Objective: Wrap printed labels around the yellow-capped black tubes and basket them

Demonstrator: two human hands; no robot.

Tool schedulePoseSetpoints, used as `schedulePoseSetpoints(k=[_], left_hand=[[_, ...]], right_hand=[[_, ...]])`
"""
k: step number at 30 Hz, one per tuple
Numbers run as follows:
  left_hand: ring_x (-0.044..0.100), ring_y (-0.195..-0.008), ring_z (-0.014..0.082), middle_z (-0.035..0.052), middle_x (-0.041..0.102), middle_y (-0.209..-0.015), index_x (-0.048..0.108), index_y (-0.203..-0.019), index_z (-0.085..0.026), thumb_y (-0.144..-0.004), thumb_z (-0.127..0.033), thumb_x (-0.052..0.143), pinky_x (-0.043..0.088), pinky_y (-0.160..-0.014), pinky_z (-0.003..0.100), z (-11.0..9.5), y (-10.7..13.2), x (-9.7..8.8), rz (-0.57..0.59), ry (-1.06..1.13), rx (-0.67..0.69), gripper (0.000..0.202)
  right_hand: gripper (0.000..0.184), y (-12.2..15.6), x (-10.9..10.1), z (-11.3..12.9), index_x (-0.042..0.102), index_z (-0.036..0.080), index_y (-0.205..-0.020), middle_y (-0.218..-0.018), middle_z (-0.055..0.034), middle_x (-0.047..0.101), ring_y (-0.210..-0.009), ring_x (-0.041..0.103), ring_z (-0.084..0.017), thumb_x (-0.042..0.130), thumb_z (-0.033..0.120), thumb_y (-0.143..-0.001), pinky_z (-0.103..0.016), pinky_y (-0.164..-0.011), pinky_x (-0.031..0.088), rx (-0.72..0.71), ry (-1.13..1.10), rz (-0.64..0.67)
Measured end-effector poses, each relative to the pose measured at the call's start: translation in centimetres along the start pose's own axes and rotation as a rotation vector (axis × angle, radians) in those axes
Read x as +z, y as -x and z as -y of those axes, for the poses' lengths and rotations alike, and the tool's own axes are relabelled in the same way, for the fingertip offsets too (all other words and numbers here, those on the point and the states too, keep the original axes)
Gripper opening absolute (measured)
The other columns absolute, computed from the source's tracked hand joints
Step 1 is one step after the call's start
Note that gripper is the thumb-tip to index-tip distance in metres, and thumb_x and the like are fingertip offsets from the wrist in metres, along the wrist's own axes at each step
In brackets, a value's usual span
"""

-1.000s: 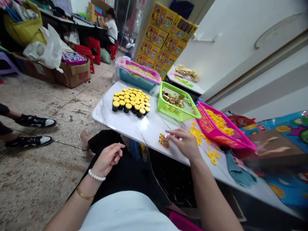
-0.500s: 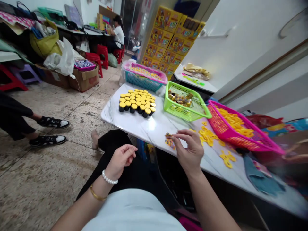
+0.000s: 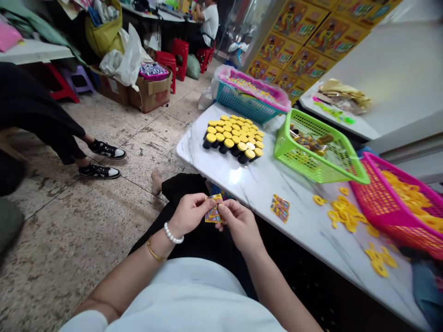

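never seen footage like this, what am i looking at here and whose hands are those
No machine here: a person wears a camera on the head, so the view looks down at their own two hands. The left hand and right hand pinch a small colourful card between them, over the lap. On the white table beside them stand black pots with yellow lids, a green basket, a pink basket of yellow rings, some loose yellow rings and a little pile of cards.

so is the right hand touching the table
No, the right hand and left hand both pinch a card over the lap, short of the table.
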State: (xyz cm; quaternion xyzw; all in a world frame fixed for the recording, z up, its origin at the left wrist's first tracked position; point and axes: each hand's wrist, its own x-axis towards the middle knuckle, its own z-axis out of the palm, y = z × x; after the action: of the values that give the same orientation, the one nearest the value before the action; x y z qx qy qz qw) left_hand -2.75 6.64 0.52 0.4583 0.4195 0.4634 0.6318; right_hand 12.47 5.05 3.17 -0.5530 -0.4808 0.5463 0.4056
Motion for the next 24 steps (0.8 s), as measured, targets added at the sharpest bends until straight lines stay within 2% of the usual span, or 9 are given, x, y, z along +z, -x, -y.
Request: schedulePoseSetpoints(k=[4, 7, 9, 11, 14, 17, 19, 22, 24], left_hand=[[0.040, -0.056, 0.0095, -0.0021, 0.047, -0.056, 0.058, -0.057, -0.015, -0.084, -0.056, 0.062, 0.031, -0.051, 0.023, -0.2, 0.4, 0.4, -0.079, -0.093, 0.085, 0.049], [0.043, -0.059, 0.0101, -0.0016, 0.051, -0.060, 0.062, -0.063, -0.015, -0.083, -0.053, 0.065, 0.034, -0.055, 0.022, -0.1, 0.3, 0.3, -0.121, -0.016, 0.099, 0.043], [0.040, -0.056, 0.0089, -0.0030, 0.047, -0.058, 0.057, -0.060, -0.016, -0.080, -0.055, 0.069, 0.032, -0.053, 0.022, 0.1, 0.0, 0.0, -0.140, 0.058, 0.064, 0.045], [0.035, -0.054, 0.0078, -0.0045, 0.042, -0.055, 0.051, -0.058, -0.016, -0.077, -0.058, 0.070, 0.028, -0.051, 0.021, 0.4, -0.3, -0.3, -0.151, 0.099, 0.031, 0.050], [0.034, -0.055, 0.0079, -0.0046, 0.041, -0.056, 0.050, -0.059, -0.016, -0.076, -0.062, 0.069, 0.028, -0.051, 0.021, 0.5, -0.3, -0.3, -0.127, 0.074, 0.020, 0.052], [0.038, -0.058, 0.0098, -0.0029, 0.044, -0.058, 0.052, -0.060, -0.017, -0.081, -0.059, 0.065, 0.032, -0.054, 0.022, 0.2, 0.0, -0.2, -0.121, -0.023, 0.065, 0.049], [0.043, -0.062, 0.0116, -0.0010, 0.049, -0.061, 0.057, -0.061, -0.017, -0.084, -0.054, 0.063, 0.035, -0.058, 0.023, -0.1, 0.3, -0.2, -0.136, -0.113, 0.127, 0.045], [0.045, -0.062, 0.0120, -0.0002, 0.052, -0.063, 0.058, -0.062, -0.017, -0.088, -0.048, 0.061, 0.036, -0.059, 0.023, -0.3, 0.5, -0.3, -0.141, -0.227, 0.188, 0.041], [0.046, -0.061, 0.0115, -0.0006, 0.053, -0.064, 0.059, -0.067, -0.017, -0.090, -0.049, 0.059, 0.037, -0.057, 0.023, -0.4, 0.5, -0.2, -0.148, -0.217, 0.179, 0.039]], right_hand=[[0.044, 1.2, 0.7, 0.4, 0.052, 0.021, -0.062, -0.046, 0.0048, 0.052, -0.033, 0.041, -0.008, 0.066, 0.057, -0.083, -0.020, -0.030, 0.031, -0.001, 0.057, -0.040], [0.046, 1.2, -0.2, 1.1, 0.053, 0.020, -0.059, -0.044, 0.0041, 0.050, -0.035, 0.040, -0.009, 0.065, 0.058, -0.083, -0.022, -0.032, 0.029, -0.082, 0.196, -0.075], [0.044, 0.1, -2.2, 2.2, 0.056, 0.020, -0.059, -0.046, 0.0035, 0.050, -0.040, 0.041, -0.010, 0.064, 0.054, -0.084, -0.023, -0.038, 0.032, -0.238, 0.368, -0.225], [0.041, -1.8, -4.8, 3.5, 0.059, 0.019, -0.059, -0.049, 0.0027, 0.051, -0.047, 0.044, -0.011, 0.063, 0.050, -0.085, -0.024, -0.046, 0.034, -0.418, 0.612, -0.449], [0.041, -4.6, -7.9, 5.1, 0.063, 0.019, -0.059, -0.056, -0.0010, 0.055, -0.053, 0.046, -0.013, 0.061, 0.050, -0.086, -0.027, -0.052, 0.032, -0.553, 1.003, -0.636], [0.039, -4.6, -7.6, 5.2, 0.070, 0.018, -0.071, -0.069, -0.0058, 0.063, -0.061, 0.052, -0.016, 0.058, 0.051, -0.089, -0.028, -0.056, 0.035, -0.625, 1.114, -0.703], [0.037, -3.0, -5.5, 4.2, 0.071, 0.018, -0.080, -0.071, -0.0054, 0.065, -0.063, 0.056, -0.017, 0.056, 0.049, -0.092, -0.028, -0.058, 0.040, -0.619, 0.978, -0.592], [0.035, -0.3, -1.5, 2.1, 0.067, 0.020, -0.078, -0.060, 0.0006, 0.060, -0.052, 0.052, -0.013, 0.055, 0.050, -0.093, -0.025, -0.050, 0.039, -0.425, 0.664, -0.125], [0.040, 0.5, 0.5, 0.7, 0.060, 0.021, -0.070, -0.055, 0.0030, 0.054, -0.047, 0.046, -0.011, 0.053, 0.052, -0.094, -0.023, -0.046, 0.036, -0.342, 0.486, -0.013]])
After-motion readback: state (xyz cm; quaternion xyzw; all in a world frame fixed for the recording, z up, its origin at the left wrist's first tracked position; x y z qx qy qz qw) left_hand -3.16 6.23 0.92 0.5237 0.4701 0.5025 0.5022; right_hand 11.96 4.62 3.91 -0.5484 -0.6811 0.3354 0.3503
